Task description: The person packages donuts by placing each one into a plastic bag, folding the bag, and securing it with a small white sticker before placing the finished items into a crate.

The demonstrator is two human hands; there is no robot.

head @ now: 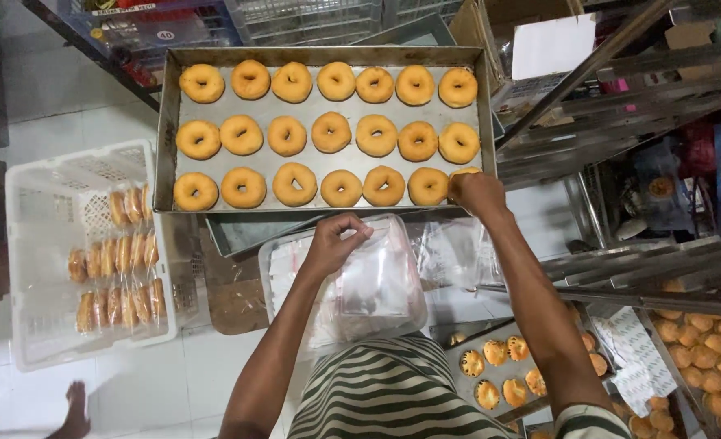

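A large metal tray (163, 146) holds three rows of golden ring doughnuts (331, 132). My right hand (477, 193) reaches to the tray's near right corner and closes on a doughnut (463, 171) there, mostly hidden by my fingers. My left hand (335, 242) pinches the top edge of a clear plastic bag (376, 280), held over a clear tub (272, 260) of more bags.
A white plastic crate (27, 268) at left holds several bagged doughnuts standing in rows. Small filled pastries sit in a tray (494, 374) by my right side, with more round buns (706, 341) at far right. Metal racks stand at right. Another person's foot (74, 410) shows bottom left.
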